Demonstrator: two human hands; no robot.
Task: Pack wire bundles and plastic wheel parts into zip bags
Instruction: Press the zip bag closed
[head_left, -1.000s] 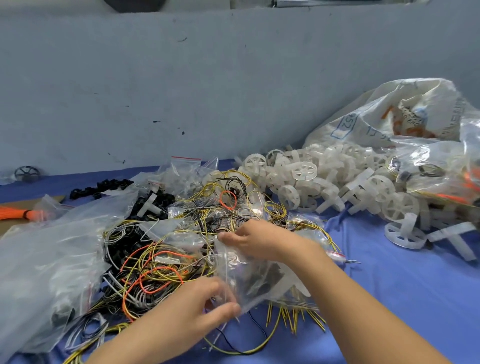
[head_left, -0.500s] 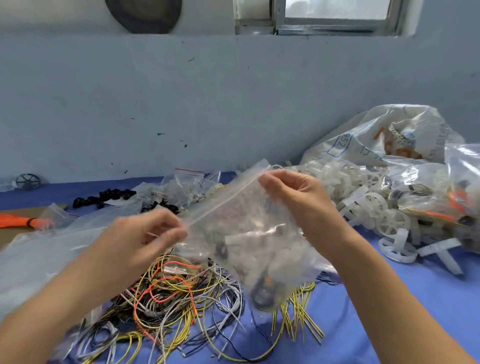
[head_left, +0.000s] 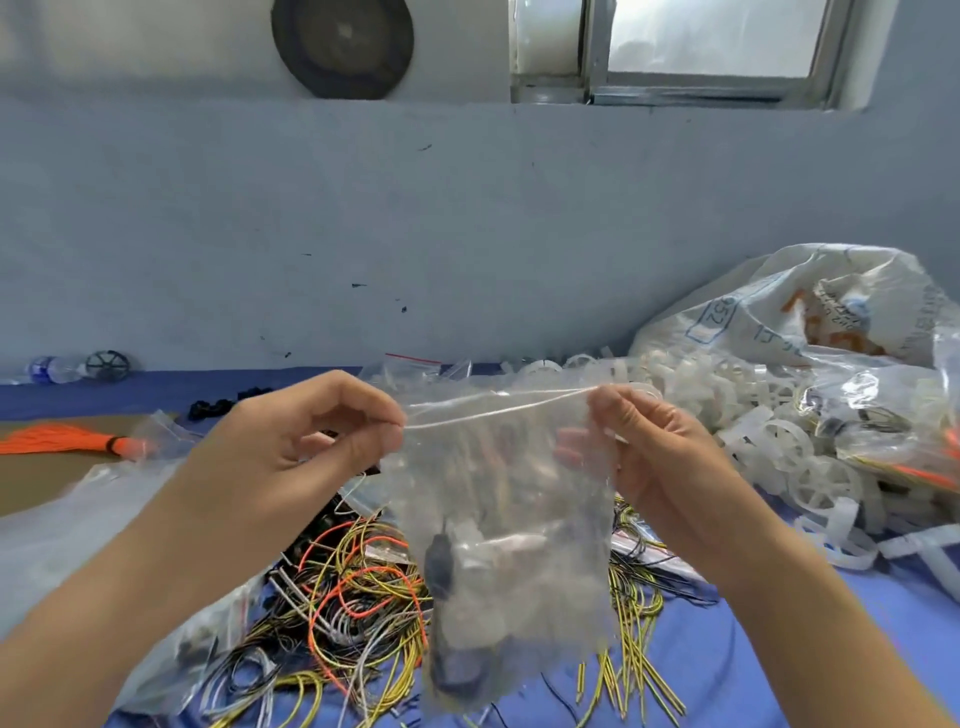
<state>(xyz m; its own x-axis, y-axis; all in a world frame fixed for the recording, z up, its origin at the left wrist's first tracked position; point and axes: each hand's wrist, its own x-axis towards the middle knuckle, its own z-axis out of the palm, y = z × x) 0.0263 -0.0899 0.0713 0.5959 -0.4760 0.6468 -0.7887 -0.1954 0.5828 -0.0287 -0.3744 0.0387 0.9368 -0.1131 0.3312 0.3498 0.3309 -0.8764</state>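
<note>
where the blue tabletop (head_left: 810, 670) meets the grey wall (head_left: 467, 234), a large printed sack (head_left: 810, 317) slumps at the far right, with a heap of white plastic wheels (head_left: 769, 447) spilling from beside it. a tangle of yellow, orange, black and white wires (head_left: 353, 597) lies on the tabletop near the middle, partly under loose clear bags (head_left: 67, 525) at the left. above the wires, a clear zip bag (head_left: 509, 519) hangs upright in the air, held by its top edge; a dark part and pale plastic pieces sit in its lower half, blurred. left hand (head_left: 291, 457): thumb and forefinger pinching the bag's top left corner. right hand (head_left: 654, 457): fingers curled and pinching the top right corner, so that the zip line stretches nearly level between the two hands. an orange bundle (head_left: 62, 441) lies at the far left on brown card, and a small bottle (head_left: 49, 368) rests against the wall.
</note>
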